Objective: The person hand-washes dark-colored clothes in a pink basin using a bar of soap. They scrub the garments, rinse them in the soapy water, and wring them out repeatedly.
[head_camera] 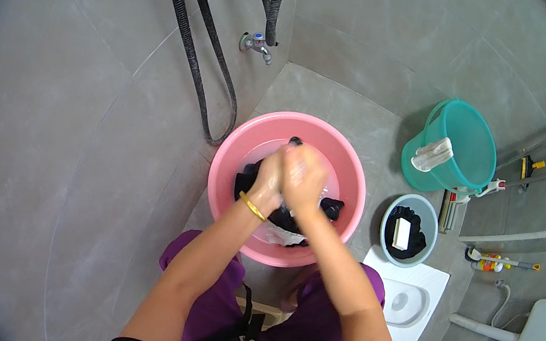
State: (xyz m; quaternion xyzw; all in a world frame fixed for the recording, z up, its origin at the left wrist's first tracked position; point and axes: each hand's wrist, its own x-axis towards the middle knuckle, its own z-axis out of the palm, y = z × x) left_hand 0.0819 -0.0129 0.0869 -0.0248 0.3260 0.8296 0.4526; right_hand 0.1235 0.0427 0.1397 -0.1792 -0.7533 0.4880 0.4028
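My left hand (270, 173) and my right hand (303, 174) are pressed together over a pink plastic basin (352, 184). A small end of dark cloth (295, 141) sticks out above them, so they grip a dark garment between them. Both are wet, with some suds on the right, which is blurred. Beneath them, black clothes (248, 180) lie in shallow water in the basin, and a whitish piece of cloth (285, 237) shows near its front. On my left wrist is a gold bangle (252, 206).
At right stands a teal bucket (469, 145) with a white cloth (433, 154) over its rim. Nearer is a pale blue basin (431, 220) holding dark cloth and a white bar (401, 234), beside a squat toilet (429, 305). A tap (257, 44) and black hoses (193, 47) are on the left wall.
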